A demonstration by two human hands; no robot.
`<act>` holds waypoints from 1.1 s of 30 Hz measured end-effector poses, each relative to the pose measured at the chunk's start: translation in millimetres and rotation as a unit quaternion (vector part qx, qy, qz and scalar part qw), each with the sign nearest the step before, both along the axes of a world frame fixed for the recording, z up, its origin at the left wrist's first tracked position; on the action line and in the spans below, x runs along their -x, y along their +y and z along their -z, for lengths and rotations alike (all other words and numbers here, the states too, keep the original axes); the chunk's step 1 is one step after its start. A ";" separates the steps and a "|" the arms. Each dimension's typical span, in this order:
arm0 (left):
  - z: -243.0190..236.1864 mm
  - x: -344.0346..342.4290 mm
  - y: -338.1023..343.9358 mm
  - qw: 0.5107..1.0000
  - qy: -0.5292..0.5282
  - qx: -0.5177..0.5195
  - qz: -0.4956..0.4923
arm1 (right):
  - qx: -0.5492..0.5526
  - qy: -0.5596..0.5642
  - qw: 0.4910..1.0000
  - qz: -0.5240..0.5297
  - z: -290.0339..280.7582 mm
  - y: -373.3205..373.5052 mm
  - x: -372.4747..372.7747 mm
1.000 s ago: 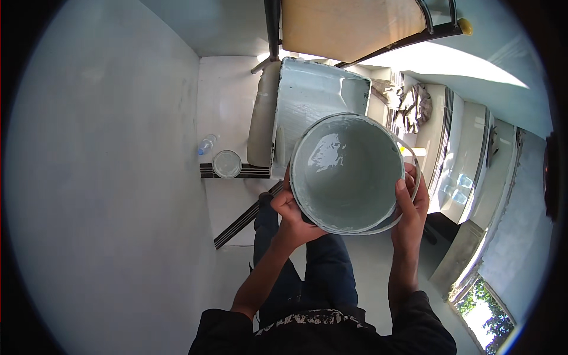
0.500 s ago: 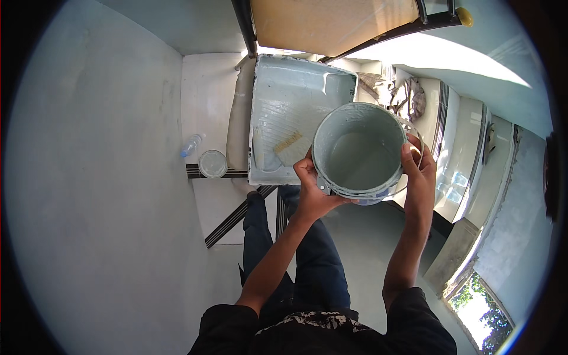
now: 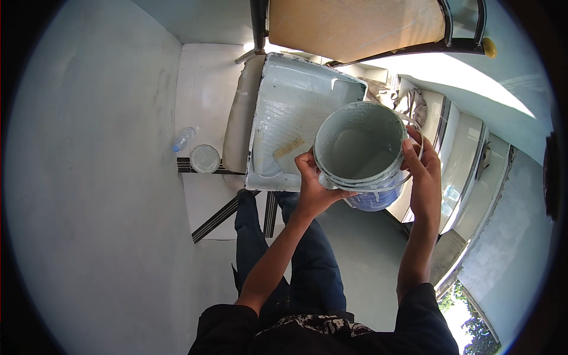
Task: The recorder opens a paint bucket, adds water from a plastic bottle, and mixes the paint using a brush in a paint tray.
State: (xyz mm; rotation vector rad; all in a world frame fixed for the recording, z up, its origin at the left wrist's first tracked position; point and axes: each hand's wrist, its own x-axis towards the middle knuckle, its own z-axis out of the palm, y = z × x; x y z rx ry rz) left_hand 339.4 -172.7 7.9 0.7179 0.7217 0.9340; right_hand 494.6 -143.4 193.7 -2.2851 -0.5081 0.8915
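Observation:
I grip a bucket (image 3: 361,145) of pale grey paint, with a blue label, between my two hands. My left hand (image 3: 316,183) is wrapped against its lower left side; my right hand (image 3: 421,168) holds the right side beside the wire handle. The bucket is tilted, showing much of its outside. Behind and left of it rests a paint-stained roller tray (image 3: 307,86) with a ridged slope and a beige patch on it. How much paint is inside the bucket is hard to tell.
A wooden-seated metal chair (image 3: 355,26) stands beyond the tray. A plastic bottle (image 3: 183,139) and a round container (image 3: 205,158) sit on the step at left, beside a wall (image 3: 94,177). Stairs (image 3: 464,171) with crumpled cloth (image 3: 414,105) descend at right. My legs show below.
The bucket, still in both hands, has moved up and right over the past second and tipped, so its blue-labelled side shows and the tray's ridged slope is more exposed.

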 end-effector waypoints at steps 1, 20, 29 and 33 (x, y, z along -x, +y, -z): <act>1.5 -0.6 2.1 1.000 0.006 0.000 0.006 | 0.001 0.000 1.000 -0.002 1.3 3.0 0.8; 10.7 -3.6 27.4 0.999 0.005 0.046 0.002 | 0.035 -0.030 0.998 -0.049 19.3 47.2 0.1; 15.7 0.4 38.8 0.997 0.006 0.076 0.000 | 0.063 -0.051 0.995 -0.061 20.9 68.7 5.5; 15.1 1.1 44.9 0.997 -0.001 0.079 -0.008 | 0.069 -0.058 0.994 -0.067 25.1 74.0 3.5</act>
